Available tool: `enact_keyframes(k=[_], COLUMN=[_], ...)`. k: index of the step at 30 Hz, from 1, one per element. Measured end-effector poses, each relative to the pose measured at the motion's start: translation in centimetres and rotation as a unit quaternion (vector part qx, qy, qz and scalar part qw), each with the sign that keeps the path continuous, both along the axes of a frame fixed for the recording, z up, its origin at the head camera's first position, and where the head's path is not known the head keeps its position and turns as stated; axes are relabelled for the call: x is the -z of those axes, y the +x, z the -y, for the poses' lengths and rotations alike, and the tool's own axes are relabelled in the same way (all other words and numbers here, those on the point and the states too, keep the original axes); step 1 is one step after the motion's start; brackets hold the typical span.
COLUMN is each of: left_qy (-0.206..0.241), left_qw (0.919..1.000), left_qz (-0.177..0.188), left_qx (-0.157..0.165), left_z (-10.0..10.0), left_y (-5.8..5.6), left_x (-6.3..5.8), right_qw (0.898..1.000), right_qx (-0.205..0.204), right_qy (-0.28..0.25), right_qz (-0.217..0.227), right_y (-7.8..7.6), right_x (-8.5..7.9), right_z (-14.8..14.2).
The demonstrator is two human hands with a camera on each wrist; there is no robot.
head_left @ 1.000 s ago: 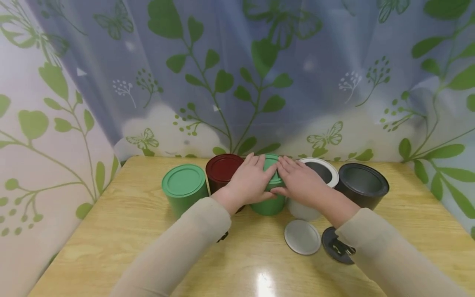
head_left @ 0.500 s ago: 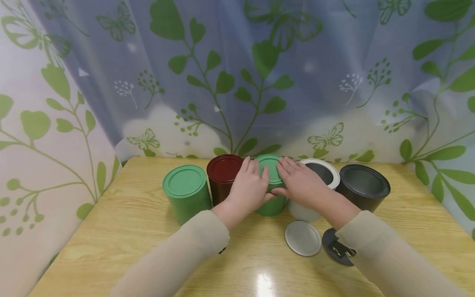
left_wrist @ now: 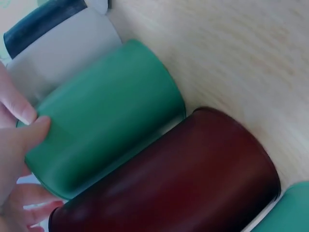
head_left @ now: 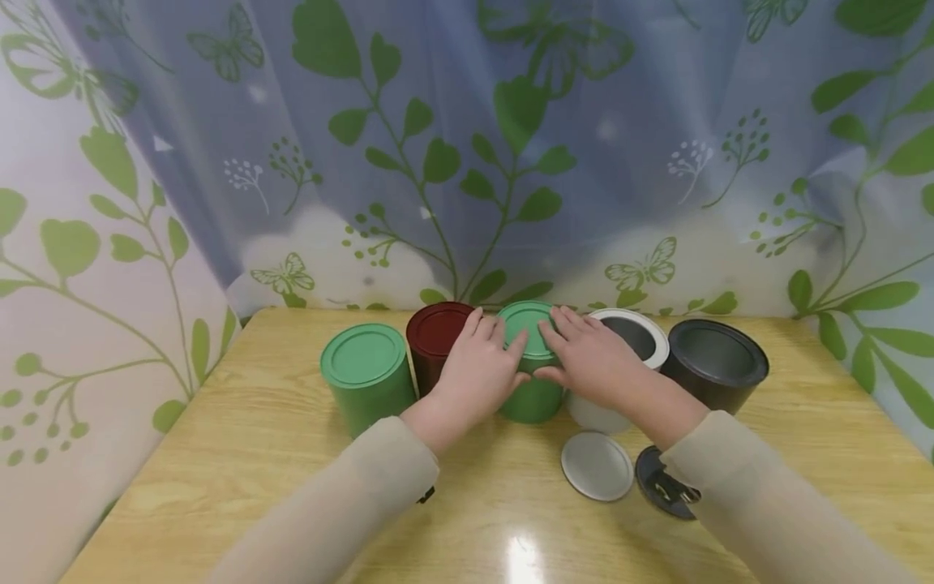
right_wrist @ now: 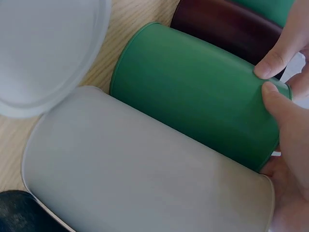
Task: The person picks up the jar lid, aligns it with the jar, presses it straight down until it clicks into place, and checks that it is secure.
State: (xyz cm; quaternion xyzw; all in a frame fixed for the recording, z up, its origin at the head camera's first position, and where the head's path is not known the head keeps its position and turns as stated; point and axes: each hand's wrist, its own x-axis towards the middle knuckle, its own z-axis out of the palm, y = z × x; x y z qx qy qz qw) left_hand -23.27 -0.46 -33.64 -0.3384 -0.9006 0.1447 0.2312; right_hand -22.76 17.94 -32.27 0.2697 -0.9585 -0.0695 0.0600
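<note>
In the head view my left hand (head_left: pixel 474 365) and right hand (head_left: pixel 594 357) flank the top of the middle green can (head_left: pixel 533 397). Right-hand fingertips lie on its lid's right edge, extended. The left fingers spread over the left rim, reaching toward the dark red can (head_left: pixel 432 331). Both thumbs touch the near side of the green can, close together, as the wrist views confirm: left thumb (left_wrist: pixel 37 131) and right thumb (right_wrist: pixel 273 96). The white can (right_wrist: pixel 145 159) stands just right of the green one, partly covered by my right hand in the head view.
Another green can (head_left: pixel 367 393) stands at the row's left end, a black can (head_left: pixel 718 389) at its right. A silver lid (head_left: pixel 597 466) and a black lid (head_left: pixel 657 493) lie in front on the wooden table (head_left: pixel 241 478). A patterned curtain (head_left: pixel 467 251) hangs behind.
My left hand has drawn left and slightly back from the green lid, so more of the lid shows. The right hand has barely moved, and the cans stay in place.
</note>
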Motion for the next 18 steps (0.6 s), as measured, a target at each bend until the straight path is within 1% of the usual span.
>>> enact_keyframes(k=[2,3,4,5,7,8,10,12,13,14,15,16,18], left_qy=[-0.002,-0.003,-0.003,-0.001,0.009,0.016,0.033,0.046,0.049,0.051,0.05,0.046,0.036], left_qw=[0.9999,0.9999,0.9996,0.999,0.9947,0.9906,0.9789,0.9674,0.9633,0.961,0.9603,0.9609,0.9647], left_qz=[-0.002,0.004,0.017,0.038,0.097,0.131,0.196,0.244,0.259,0.266,0.269,0.268,0.256], left_qx=[0.011,0.016,0.02,0.026,0.035,0.037,0.046,0.051,0.052,0.055,0.055,0.054,0.05], left_z=[0.0,0.1,0.2,0.4,1.0,1.3,1.8,2.2,2.3,2.4,2.4,2.4,2.1], left_y=[-0.2,-0.3,-0.4,-0.4,-0.3,-0.2,-0.2,-0.1,-0.1,-0.1,-0.1,0.0,0.1], left_x=[-0.1,-0.2,-0.3,-0.4,-1.0,-1.3,-1.7,-2.0,-2.1,-2.1,-2.0,-2.0,-2.0], right_qw=[1.0,1.0,1.0,1.0,1.0,1.0,1.0,1.0,1.0,1.0,1.0,1.0,1.0], right_qx=[-0.005,-0.009,-0.012,-0.014,-0.017,-0.016,-0.014,-0.009,-0.007,-0.007,-0.008,-0.008,-0.003], right_qy=[0.007,0.011,0.013,0.014,0.015,0.015,0.012,0.012,0.011,0.011,0.009,0.009,0.002], right_qz=[-0.007,-0.01,-0.012,-0.012,-0.013,-0.011,-0.008,-0.003,0.001,0.001,0.002,0.003,0.006], right_y=[0.0,0.0,0.0,0.0,0.0,0.0,0.0,0.0,0.0,0.0,-0.1,-0.1,-0.1], right_x=[-0.1,-0.1,-0.1,-0.2,-0.2,-0.2,-0.2,-0.3,-0.3,-0.3,-0.2,-0.2,-0.1], right_z=[-0.1,-0.1,-0.1,0.0,0.0,0.1,0.1,0.1,0.1,0.1,0.0,0.0,-0.2])
